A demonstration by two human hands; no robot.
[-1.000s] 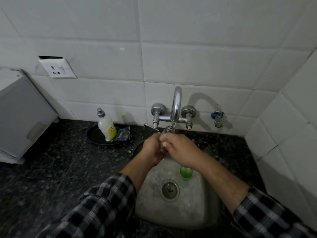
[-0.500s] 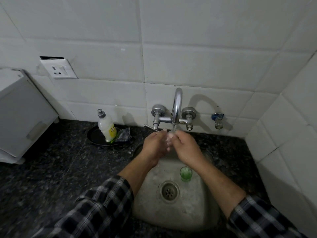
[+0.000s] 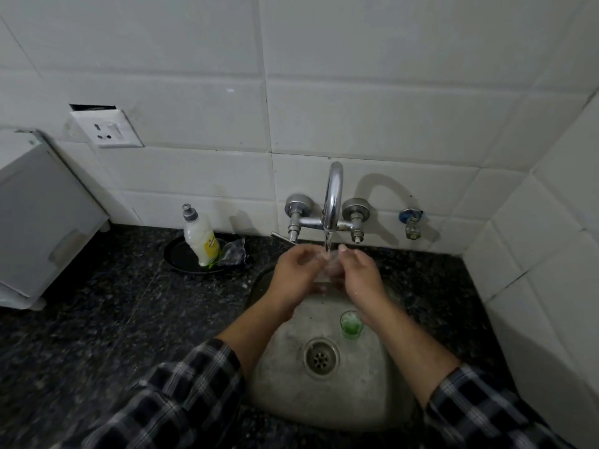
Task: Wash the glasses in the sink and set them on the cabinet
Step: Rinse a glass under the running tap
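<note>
A small clear glass point(image 3: 327, 270) is held under the running tap point(image 3: 333, 202), over the steel sink point(image 3: 366, 396). My left hand point(image 3: 296, 270) grips it from the left and my right hand point(image 3: 358, 270) grips it from the right. Water falls from the spout onto the glass between my hands. The glass is mostly hidden by my fingers and blurred. A second small glass point(image 3: 350, 325) with green liquid stands upright in the sink basin, just under my right wrist and right of the drain point(image 3: 321, 356).
A dish soap bottle point(image 3: 201, 236) stands on a black plate point(image 3: 181, 259) with a crumpled wrapper at the back left of the dark granite counter point(image 3: 97, 319). A white appliance point(image 3: 39, 222) sits at the far left. A blue wall valve point(image 3: 411, 222) is right of the tap.
My hands have drawn slightly apart and turned, so the glass and the water stream show between them. The green glass has not moved.
</note>
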